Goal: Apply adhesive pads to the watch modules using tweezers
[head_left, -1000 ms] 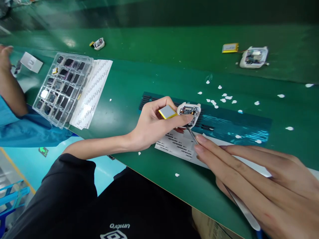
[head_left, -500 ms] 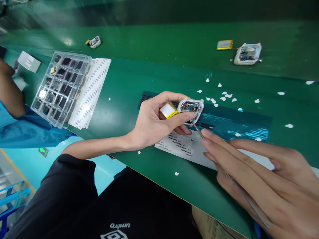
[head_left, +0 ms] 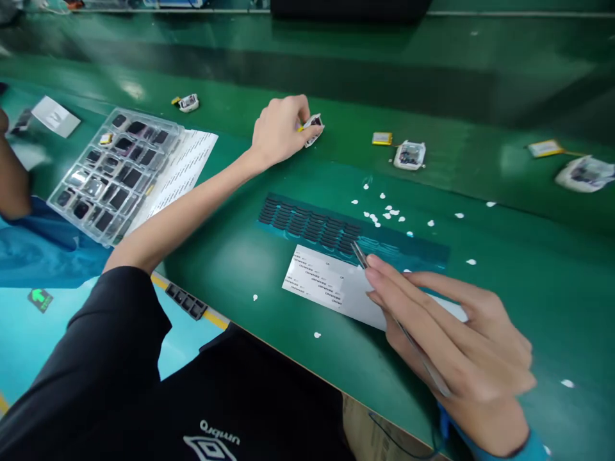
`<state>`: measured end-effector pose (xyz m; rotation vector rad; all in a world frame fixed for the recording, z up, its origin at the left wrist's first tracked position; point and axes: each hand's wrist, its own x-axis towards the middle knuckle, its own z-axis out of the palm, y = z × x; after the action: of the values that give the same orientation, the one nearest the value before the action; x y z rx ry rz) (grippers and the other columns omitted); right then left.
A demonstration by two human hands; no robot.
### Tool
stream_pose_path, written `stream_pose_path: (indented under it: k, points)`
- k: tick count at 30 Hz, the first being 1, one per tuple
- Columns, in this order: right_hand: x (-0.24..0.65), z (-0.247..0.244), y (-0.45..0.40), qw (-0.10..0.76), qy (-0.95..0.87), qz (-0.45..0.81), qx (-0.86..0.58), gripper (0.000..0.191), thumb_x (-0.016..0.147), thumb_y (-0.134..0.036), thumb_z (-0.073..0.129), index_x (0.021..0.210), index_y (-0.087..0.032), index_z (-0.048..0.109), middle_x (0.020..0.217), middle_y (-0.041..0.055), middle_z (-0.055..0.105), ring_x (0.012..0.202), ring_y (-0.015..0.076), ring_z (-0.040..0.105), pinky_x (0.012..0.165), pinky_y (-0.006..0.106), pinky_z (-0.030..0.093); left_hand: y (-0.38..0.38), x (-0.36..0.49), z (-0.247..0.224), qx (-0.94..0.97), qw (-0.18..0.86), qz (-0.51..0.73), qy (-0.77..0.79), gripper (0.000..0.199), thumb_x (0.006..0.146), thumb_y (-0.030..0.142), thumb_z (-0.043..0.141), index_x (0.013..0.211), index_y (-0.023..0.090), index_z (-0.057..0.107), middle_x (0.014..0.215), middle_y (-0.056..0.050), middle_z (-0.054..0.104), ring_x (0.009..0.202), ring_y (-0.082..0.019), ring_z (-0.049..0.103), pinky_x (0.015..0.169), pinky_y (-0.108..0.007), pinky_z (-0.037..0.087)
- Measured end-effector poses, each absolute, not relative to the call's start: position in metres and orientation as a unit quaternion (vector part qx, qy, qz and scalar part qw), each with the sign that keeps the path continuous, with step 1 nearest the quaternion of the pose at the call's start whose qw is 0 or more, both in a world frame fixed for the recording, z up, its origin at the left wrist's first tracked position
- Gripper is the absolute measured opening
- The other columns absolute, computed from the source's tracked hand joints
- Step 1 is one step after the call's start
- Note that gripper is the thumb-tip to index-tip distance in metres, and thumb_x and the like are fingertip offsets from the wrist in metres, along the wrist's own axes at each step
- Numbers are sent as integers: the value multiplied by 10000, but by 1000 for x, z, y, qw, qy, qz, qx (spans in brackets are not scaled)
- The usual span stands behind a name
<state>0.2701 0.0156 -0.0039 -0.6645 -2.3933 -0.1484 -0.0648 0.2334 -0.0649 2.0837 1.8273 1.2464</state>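
At the back of the green table, my left hand (head_left: 281,133) is closed on a small white device housing (head_left: 314,130), with a bit of yellow battery showing by the fingers. My right hand (head_left: 446,326) pinches metal tweezers (head_left: 359,254), whose tips are over the right end of the rows of black strips (head_left: 307,224) on a blue film. Under the tweezers and right fingers lies a white printed sheet (head_left: 317,282). Two more open housings (head_left: 410,155) with yellow batteries (head_left: 382,138) rest to the right of my left hand.
A clear tray (head_left: 115,173) of dark parts stands at the left on printed sheets (head_left: 192,160). Behind it sits another small housing (head_left: 189,102). Small white stickers (head_left: 394,212) are scattered about. Another person's arm (head_left: 13,173) and a white box (head_left: 55,116) are at the far left.
My left hand has carried the housing from the middle of the table to the back, away from the tweezers. My right hand still holds the tweezers. The view has shifted, showing another housing at right.
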Motion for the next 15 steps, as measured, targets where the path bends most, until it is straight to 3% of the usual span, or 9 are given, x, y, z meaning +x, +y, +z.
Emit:
stream_pose_path:
  k: [3,6,9,11,15]
  points:
    - [268,-8,18,342,-905,-72,-240,792,811,3,801,1540,-110,513,1201,74,783,931,276,724,738,408,586,260,-56,-74,709,-13,412,572,279,584,336,872,695,367,618,851,-37,664,828,-292,547,647,-415,437]
    - [268,-9,19,342,-907,-73,-236,749,826,6,784,1522,-113,536,1192,66,787,933,267,722,723,398,588,262,-10,-77,768,24,380,515,182,818,360,756,984,302,708,1089,-60,714,983,-273,550,783,-404,478]
    - [268,-10,20,336,-907,-75,-242,747,839,-6,780,1532,-127,528,1186,59,790,932,259,727,733,396,596,258,39,-74,815,88,290,494,297,968,374,634,1222,239,705,1290,-85,699,1103,-286,571,867,-409,473]
    - [268,-11,20,343,-902,-84,-250,745,837,-17,791,1525,-158,543,1166,40,799,923,250,732,737,388,597,255,57,-71,834,109,248,480,285,969,381,647,1213,252,718,1319,-85,704,1178,-309,548,891,-424,464]
    - [267,-14,21,367,-889,-83,-260,648,892,-64,750,1502,-191,574,1174,40,802,973,258,746,774,390,609,249,61,-68,834,158,251,465,85,876,284,709,949,265,747,1202,-81,742,1216,-348,575,891,-449,458]
